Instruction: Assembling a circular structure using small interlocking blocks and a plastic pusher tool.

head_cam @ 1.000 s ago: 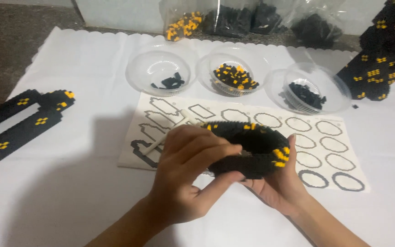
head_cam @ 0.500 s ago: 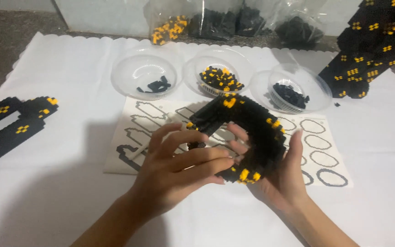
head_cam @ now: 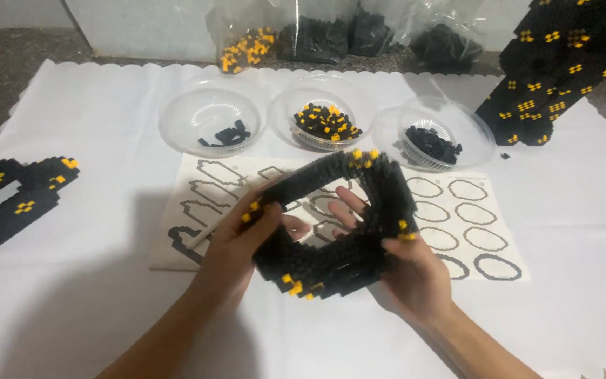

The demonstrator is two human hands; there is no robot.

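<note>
Hands: left hand (head_cam: 236, 245) and right hand (head_cam: 415, 270) are apart, each clamped on an opposite side of the black block ring (head_cam: 338, 217), lifted and tilted above the white tablecloth (head_cam: 106, 295).
Ring position: between both palms, over the printed outline sheet (head_cam: 457, 210), right fingers (head_cam: 348, 207) poking through its open middle.
Handling: likely light and stiff but brittle at the joints; best gripped on the thick side walls, not the yellow-studded corners.
Bowls: three clear bowls (head_cam: 212, 119) of loose pieces lie beyond.
Other builds: a flat black frame (head_cam: 8, 203) far left, well apart.
</note>
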